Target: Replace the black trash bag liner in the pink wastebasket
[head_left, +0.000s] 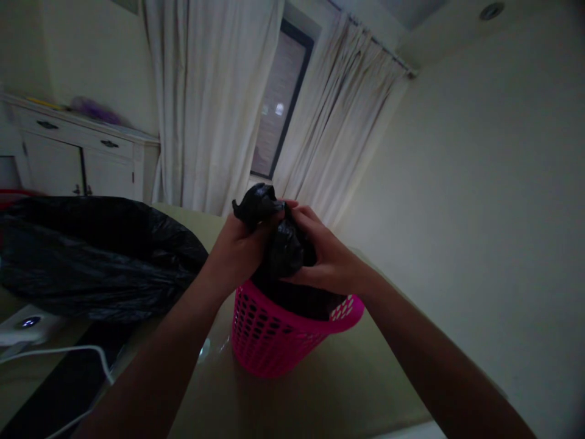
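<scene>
Step in hand: bag neck gathering. Left hand (237,250), right hand (326,259) each grip pinching black bag (283,244) top above pink basket (283,335), tabletop (320,390) centre. Next move likely calls for firm twist/knot.

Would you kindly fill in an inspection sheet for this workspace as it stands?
Surface: glossy tabletop, dimly lit.
Job's things: pink perforated basket standing on it, lined with a black bag whose gathered top rises above the rim.
Clutter: large black plastic bag lying to the left; white device with a lit spot.
Hands: left hand and right hand both closed on the black bag.
Cables: white cable near the device.
Surroundings: white curtains, dark window, white cabinet.
</scene>
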`<state>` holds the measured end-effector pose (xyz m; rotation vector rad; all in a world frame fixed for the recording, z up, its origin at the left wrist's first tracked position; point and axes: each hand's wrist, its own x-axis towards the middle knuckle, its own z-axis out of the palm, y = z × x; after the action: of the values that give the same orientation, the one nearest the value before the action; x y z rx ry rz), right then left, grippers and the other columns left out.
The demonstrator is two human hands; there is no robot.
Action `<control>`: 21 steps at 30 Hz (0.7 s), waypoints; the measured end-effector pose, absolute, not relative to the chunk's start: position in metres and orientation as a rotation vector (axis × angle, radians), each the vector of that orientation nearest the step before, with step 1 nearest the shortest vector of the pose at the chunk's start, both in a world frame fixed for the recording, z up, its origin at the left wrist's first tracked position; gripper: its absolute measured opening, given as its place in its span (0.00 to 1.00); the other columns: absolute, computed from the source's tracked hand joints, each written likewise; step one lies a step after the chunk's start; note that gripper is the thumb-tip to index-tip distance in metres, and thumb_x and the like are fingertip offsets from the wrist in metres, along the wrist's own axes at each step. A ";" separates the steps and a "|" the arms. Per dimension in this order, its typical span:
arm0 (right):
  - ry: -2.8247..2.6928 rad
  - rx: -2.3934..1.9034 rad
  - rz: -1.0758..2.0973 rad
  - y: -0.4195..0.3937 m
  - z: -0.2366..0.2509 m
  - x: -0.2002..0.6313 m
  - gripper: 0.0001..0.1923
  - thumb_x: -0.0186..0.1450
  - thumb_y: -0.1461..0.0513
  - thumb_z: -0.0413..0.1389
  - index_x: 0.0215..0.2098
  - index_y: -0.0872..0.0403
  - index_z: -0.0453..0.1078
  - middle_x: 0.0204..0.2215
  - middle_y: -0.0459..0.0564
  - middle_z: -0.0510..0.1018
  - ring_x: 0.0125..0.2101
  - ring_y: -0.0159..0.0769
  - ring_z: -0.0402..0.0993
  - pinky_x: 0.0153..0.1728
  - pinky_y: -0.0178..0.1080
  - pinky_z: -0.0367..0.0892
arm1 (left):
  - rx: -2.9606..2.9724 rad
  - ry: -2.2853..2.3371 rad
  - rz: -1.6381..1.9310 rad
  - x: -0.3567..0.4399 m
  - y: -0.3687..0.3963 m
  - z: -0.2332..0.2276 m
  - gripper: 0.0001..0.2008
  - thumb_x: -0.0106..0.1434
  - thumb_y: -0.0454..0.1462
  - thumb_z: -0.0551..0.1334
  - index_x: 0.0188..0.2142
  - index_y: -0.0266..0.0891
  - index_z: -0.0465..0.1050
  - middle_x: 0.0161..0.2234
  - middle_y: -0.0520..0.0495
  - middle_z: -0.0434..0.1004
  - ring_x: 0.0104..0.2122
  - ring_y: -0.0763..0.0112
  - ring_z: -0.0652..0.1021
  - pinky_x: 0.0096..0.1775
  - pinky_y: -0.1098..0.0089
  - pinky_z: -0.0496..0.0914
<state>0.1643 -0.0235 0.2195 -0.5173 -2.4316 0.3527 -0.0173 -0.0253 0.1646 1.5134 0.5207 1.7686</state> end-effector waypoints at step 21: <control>-2.017 -0.846 0.131 -0.008 0.209 0.157 0.06 0.64 0.60 0.60 0.33 0.53 0.70 0.30 0.47 0.79 0.36 0.38 0.74 0.38 0.40 0.66 | 2.024 0.646 1.738 -0.022 -0.038 0.166 0.08 0.73 0.41 0.66 0.48 0.42 0.81 0.36 0.52 0.85 0.35 0.67 0.82 0.35 0.71 0.72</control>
<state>0.1572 -0.0084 0.2086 -0.8457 -2.0173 0.1307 -0.0216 -0.0377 0.1665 2.0239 0.6464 1.7378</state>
